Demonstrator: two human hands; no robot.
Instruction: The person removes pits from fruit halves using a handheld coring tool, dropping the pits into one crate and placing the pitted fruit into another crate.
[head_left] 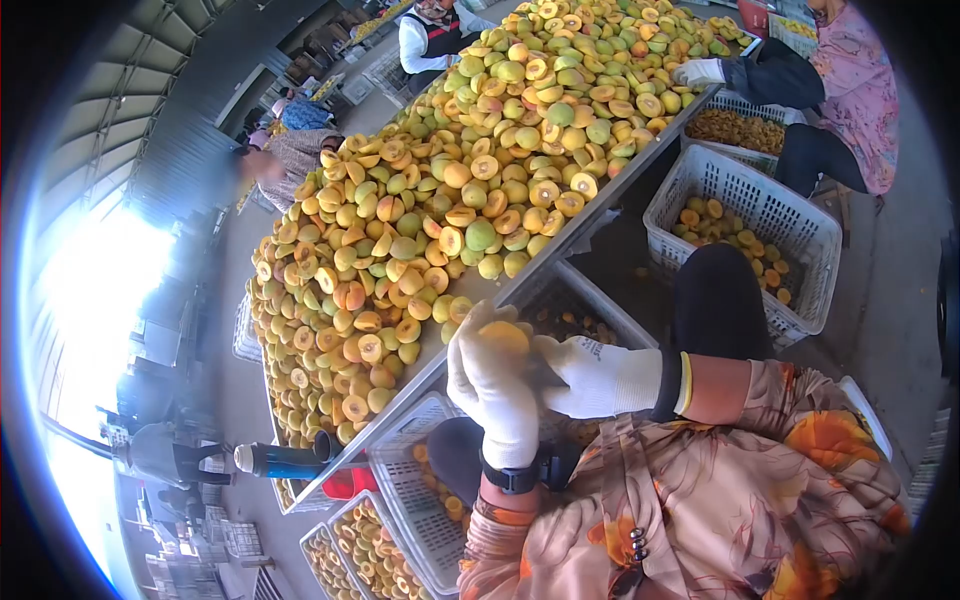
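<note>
Beyond the white-gloved left hand (497, 395), a narrow bare strip of the grey metal bench (476, 289) offers passage; piled yellow-green fruit halves (430, 215) block farther in. Rightward, the black-clad right knee (718, 300) obstructs the near side of a rectangular white perforated plastic crate (818, 278).

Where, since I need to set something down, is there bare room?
A narrow tabletop strip is bare between peach halves and metal edge, by the left hand. Concrete floor is bare right of the crate beyond the right knee. Elsewhere the tabletop is mostly heaped.
</note>
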